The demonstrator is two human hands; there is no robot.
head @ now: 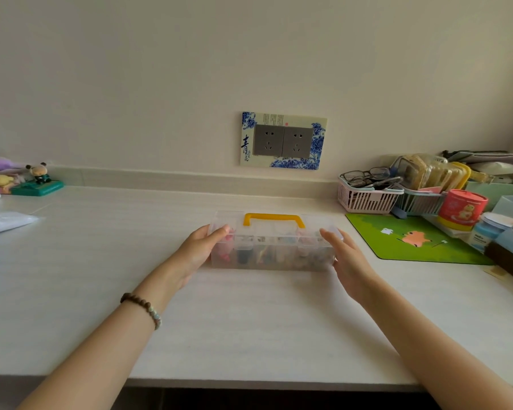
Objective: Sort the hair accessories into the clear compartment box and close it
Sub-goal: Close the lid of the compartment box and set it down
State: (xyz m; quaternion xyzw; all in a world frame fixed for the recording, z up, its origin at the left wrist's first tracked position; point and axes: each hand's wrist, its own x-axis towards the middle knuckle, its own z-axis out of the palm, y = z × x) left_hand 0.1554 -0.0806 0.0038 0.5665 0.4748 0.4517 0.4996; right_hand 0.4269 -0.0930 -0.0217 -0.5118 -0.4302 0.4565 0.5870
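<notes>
At the far left edge of the frame, a small bear figurine on a green base point(39, 176) stands against the wall, with a crumpled clear plastic bag point(4, 220) below it on the white desk point(249, 321).

Moving toward the centre, the left hand point(197, 253), wearing a brown bead bracelet point(144, 307) at the wrist, grips the left end of the clear plastic compartment box point(273, 250), its thumb hooked over the top edge.

The box sits flat at the middle of the frame, well back from the desk's near edge. Its lid looks down and its yellow carry handle point(273, 218) lies along the far side. Small colourful hair accessories point(267, 257) show blurred through the front wall; I cannot tell which compartments hold what. Above it on the wall is a blue-and-white socket plate point(283, 140) with 2 outlets.

The right hand point(348, 258) lies relaxed, its fingers straight, against the box's right end, apparently touching.

At the right are a green cartoon mat point(412, 241), a pink slatted basket point(364, 199) holding glasses, and a red round tin point(462, 208).

The sorting looks finished and closing is the step in hand. To do it well, press the lid evenly at both ends and check that the 2 front catches seat, keeping the box level so nothing shifts between compartments.
</notes>
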